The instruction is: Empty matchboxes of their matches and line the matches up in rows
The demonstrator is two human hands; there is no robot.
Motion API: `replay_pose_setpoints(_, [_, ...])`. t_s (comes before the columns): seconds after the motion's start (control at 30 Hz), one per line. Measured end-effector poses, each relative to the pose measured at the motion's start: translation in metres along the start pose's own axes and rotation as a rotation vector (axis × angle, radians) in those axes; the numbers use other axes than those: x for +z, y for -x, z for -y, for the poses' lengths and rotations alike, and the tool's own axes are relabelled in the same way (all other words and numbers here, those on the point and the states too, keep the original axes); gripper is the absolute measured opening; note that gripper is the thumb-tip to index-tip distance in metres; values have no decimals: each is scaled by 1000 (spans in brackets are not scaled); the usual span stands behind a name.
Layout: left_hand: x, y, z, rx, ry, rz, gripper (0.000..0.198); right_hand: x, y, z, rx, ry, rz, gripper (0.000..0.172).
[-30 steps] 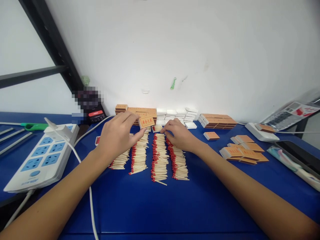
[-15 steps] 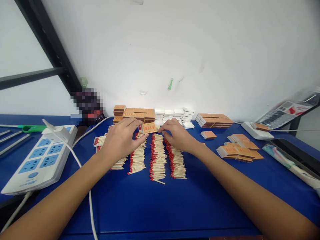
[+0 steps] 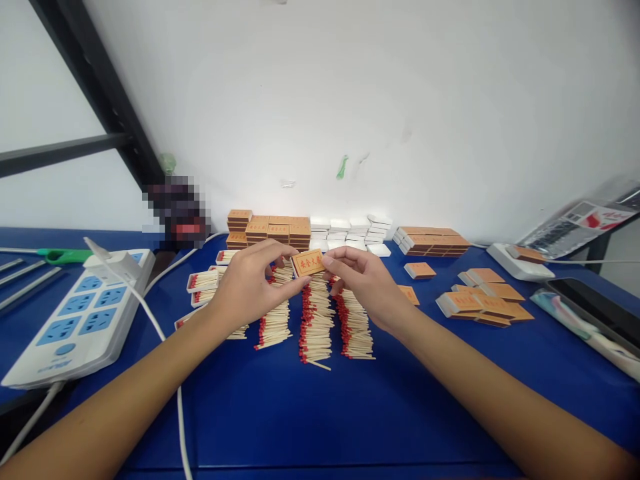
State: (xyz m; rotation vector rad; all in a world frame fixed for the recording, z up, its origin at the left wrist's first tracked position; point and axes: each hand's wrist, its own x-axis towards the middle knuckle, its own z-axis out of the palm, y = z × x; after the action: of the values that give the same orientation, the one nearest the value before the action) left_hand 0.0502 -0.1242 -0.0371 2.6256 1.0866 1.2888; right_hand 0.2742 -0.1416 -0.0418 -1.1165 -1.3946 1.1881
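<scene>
Both hands hold one orange matchbox [image 3: 308,263] with red print, lifted a little above rows of red-tipped matches [image 3: 316,320] on the blue table [image 3: 300,413]. My left hand [image 3: 250,287] pinches the box's left end with thumb and fingers. My right hand [image 3: 365,280] pinches its right end. Small white trays filled with matches [image 3: 203,281] lie just left of my left hand.
Stacks of orange sleeves [image 3: 270,230], white inner trays [image 3: 350,232] and more orange sleeves [image 3: 431,241] line the wall. Loose closed matchboxes [image 3: 480,300] lie at the right. A white power strip [image 3: 80,313] with its cable lies at the left, a phone [image 3: 595,310] at the far right.
My right hand left the match rows and took the right end of the box. The box came toward me and rose slightly. The filled trays at the left have come into sight.
</scene>
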Motion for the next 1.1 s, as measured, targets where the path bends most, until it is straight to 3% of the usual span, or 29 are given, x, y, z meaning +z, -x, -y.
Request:
replay_pose_setpoints(0.17, [2,2,0,26,-36,-8,38,1,5,4,-4,52,52,34])
replay_pose_setpoints(0.33, [0,1,3,-1,-74,-5,44,-15,-2,7,-73,95,-28,31])
replay_pose_setpoints(0.47, [-4,0,3,-78,-85,15,45,-46,-12,13,-75,236,-187,30])
replay_pose_setpoints(0.6, [-2,-4,3,-114,-44,102,41,-92,-19,16,-164,479,-425,32])
replay_pose_setpoints(0.67, [3,-14,1,-91,-16,140,37,-116,-21,15,-180,619,-476,33])
replay_pose_setpoints(0.8, [31,-52,-7,47,-59,280,32,-154,-23,10,-29,815,-309,35])
replay_pose_setpoints(0.93, [74,-88,-10,19,-140,444,34,-177,-22,8,86,866,-164,40])
replay_pose_setpoints(1.1, [109,-97,-3,-2,-196,503,30,-186,-20,9,191,872,86,44])
